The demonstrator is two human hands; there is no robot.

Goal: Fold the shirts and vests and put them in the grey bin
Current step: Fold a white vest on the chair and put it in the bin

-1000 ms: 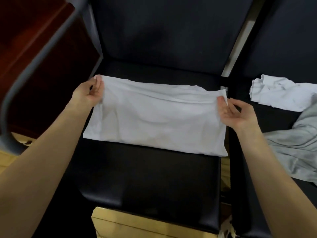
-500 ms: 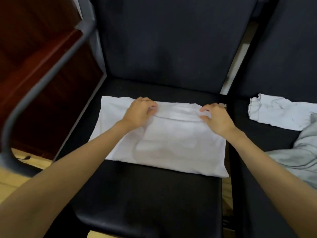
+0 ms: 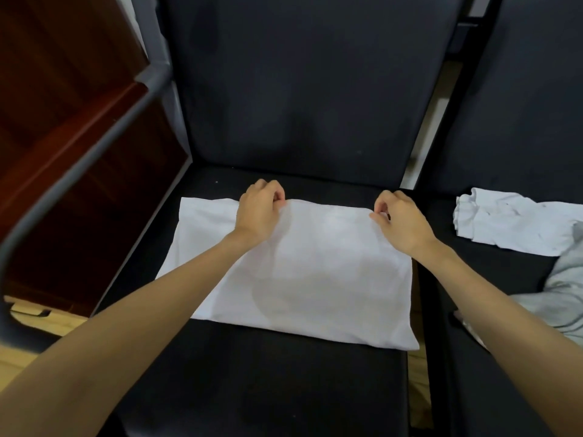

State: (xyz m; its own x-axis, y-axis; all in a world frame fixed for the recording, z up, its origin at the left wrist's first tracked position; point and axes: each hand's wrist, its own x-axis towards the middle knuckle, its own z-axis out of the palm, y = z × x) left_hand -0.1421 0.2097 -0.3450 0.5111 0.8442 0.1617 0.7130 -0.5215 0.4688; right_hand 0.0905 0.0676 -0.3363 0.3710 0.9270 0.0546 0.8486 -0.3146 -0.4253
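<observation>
Hands of ours reach forward over a black chair seat point(image 3: 252, 383), where a white shirt point(image 3: 303, 279) lies folded into a flat rectangle across the middle of the cushion. Our left hand point(image 3: 258, 212) sits on the shirt's far edge, a little left of centre, fingers curled and pinching the cloth. Our right hand point(image 3: 402, 223) pinches the same far edge near the shirt's right corner, fingers likewise curled on the fabric. The two hands are well apart, and both forearms cross over the shirt. On a second black seat point(image 3: 492, 357) to the right lies a crumpled white garment point(image 3: 504, 222), apart from the shirt, and just beside it a grey garment point(image 3: 564, 294) at the frame's right edge. Dark red wood panelling point(image 3: 63, 137) stands at left, behind a grey metal tube point(image 3: 79, 159).
</observation>
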